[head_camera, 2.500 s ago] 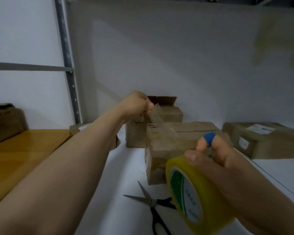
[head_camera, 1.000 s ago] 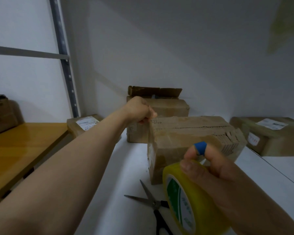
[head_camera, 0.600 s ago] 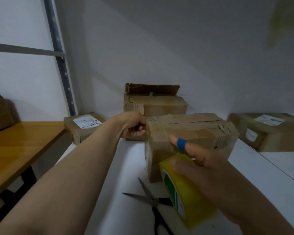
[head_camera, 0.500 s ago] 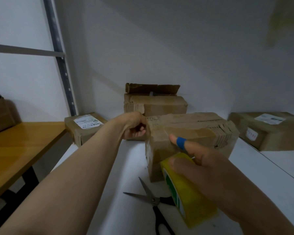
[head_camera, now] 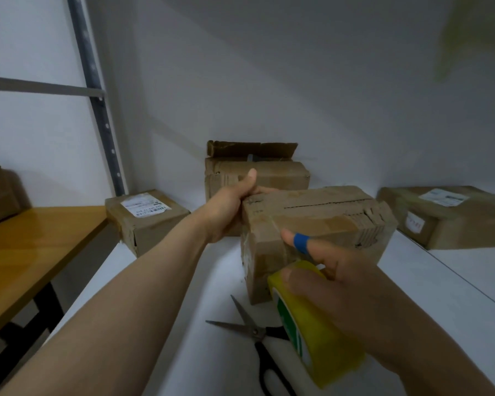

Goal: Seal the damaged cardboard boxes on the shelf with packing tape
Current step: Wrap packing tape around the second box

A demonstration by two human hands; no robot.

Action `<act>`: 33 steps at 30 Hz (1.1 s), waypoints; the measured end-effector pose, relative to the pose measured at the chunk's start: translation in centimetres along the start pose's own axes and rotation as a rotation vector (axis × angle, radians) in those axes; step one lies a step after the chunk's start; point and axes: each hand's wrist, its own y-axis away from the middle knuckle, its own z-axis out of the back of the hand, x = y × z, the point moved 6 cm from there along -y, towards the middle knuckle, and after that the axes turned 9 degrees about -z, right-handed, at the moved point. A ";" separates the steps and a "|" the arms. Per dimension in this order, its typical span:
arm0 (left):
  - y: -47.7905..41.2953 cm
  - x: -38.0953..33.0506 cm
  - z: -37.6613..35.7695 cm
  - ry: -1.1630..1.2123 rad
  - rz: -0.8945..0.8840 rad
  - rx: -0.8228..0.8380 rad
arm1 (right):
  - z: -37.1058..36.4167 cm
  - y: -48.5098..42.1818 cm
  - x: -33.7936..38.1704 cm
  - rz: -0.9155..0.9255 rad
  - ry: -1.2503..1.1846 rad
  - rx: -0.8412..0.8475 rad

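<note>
Sealing judged underway: front box (head_camera: 312,224) is gripped by left hand (head_camera: 226,207), tape roll (head_camera: 306,338) clutched by right hand (head_camera: 346,295); scissors (head_camera: 249,330) likely needed next for cutting.

we see dim, flat, greyish light; the back wall (head_camera: 297,81) lies in shade, the left wall (head_camera: 26,138) brighter. a soft sheen sits on the wooden table (head_camera: 26,252). shadows round the box (head_camera: 312,224) are faint. the shelf post (head_camera: 97,110) leans and bows with the wide lens. the near tape roll (head_camera: 326,352) and right hand (head_camera: 349,304) look soft.
</note>
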 end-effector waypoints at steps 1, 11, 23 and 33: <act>0.1 0.0 0.0 -0.048 0.005 -0.006 | -0.1 0.0 0.0 0.005 0.013 0.001; 0.7 -1.8 1.6 -0.194 0.059 -0.041 | 0.2 0.2 -0.4 0.022 0.048 -0.020; -0.3 1.1 1.3 0.008 0.089 -0.189 | -0.5 -1.5 -0.2 0.021 0.071 -0.031; 0.9 3.5 1.7 0.285 0.104 -0.398 | -0.4 -1.7 -0.2 0.035 0.032 -0.063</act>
